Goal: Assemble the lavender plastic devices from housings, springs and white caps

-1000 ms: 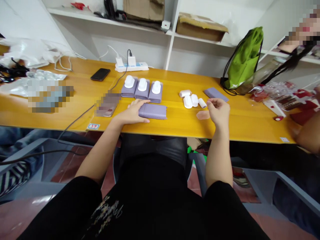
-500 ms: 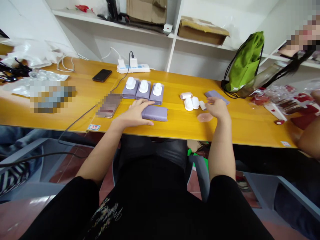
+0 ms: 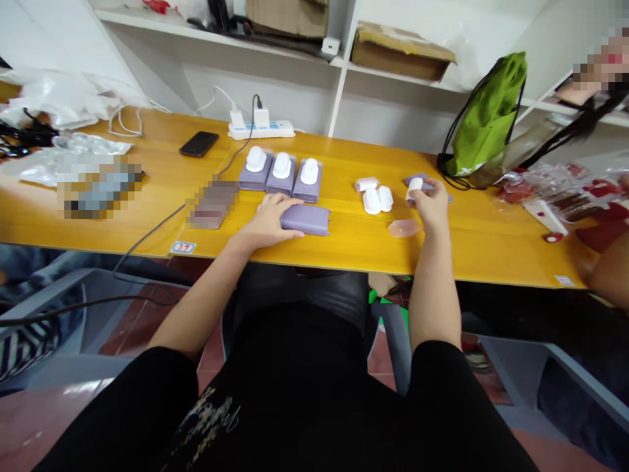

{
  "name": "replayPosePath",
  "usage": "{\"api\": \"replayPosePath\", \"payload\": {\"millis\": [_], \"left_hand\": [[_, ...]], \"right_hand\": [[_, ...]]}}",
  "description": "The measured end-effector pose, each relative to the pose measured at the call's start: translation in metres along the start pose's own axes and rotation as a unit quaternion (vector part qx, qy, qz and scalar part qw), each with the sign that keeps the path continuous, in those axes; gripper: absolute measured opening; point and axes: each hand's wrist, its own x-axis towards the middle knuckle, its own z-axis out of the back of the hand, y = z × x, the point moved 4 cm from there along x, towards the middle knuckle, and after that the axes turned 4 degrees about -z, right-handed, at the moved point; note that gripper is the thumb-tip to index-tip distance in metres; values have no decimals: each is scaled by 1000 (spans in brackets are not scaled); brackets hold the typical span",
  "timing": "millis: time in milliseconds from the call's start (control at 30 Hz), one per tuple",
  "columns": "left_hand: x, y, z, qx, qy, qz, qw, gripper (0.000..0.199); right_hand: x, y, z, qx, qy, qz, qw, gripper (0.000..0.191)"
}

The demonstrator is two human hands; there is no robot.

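Note:
My left hand (image 3: pixel 268 221) grips the left end of a purple rectangular case (image 3: pixel 310 220), thumb along the near side and fingers over the far side. The case lies flat on the table. Between the fingertips of my right hand (image 3: pixel 433 204) is a small white cylindrical piece (image 3: pixel 414 187), raised a little above the tabletop. A purple flat piece (image 3: pixel 445 191) lies partly hidden behind that hand. To its left rest two white oval pieces (image 3: pixel 372 202) and a pale pink cylinder (image 3: pixel 367 184). A translucent pink piece (image 3: pixel 403 228) lies nearer the table edge.
Three purple cases (image 3: pixel 253 180) with white rounded pieces (image 3: pixel 282 166) on top stand in a row behind my left hand. A phone (image 3: pixel 199 144), a power strip (image 3: pixel 268 129) with a cable, and a green drawstring bag (image 3: pixel 486 118) are farther back. Another person's arm (image 3: pixel 609 267) is at right.
My right hand has picked up the small white cylindrical piece from the table and lifted it slightly. My left hand stays on the purple case.

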Motion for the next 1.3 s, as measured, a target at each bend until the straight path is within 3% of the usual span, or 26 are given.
{"api": "replayPosePath", "payload": {"millis": [67,133,233,333,433,533,633,833,1067,1300], "left_hand": [[0,-1,0,-1,-3,-1,1000,86],[0,-1,-1,-2,-3,-4,1000,86],[0,1,-1,-4,-4,-5,1000,88],[-1,2,-1,-9,-5,-1,1000,96],[-4,1,-2,-20,-13,5,1000,102],[-6,-5,-1,-23,-50,-2,998,94],[-7,-10,0,-27,-86,-11,996,89],[-7,-11,1,-27,-109,-29,993,85],[-9,-7,-1,-19,-139,-31,990,88],[-10,-12,1,-11,-150,-58,987,86]], "right_hand": [[-9,12,-4,100,4,4,995,70],[-29,29,-14,170,44,26,984,54],[-79,51,-39,273,171,38,946,38],[-126,60,-69,301,285,-9,910,49],[-148,60,-90,311,320,-84,891,52],[-152,65,-99,345,339,-109,868,52],[-157,74,-100,365,368,-88,851,50],[-167,79,-101,357,352,-31,865,50],[-161,72,-105,318,363,6,876,64],[-163,73,-104,322,366,-1,873,51]]}}
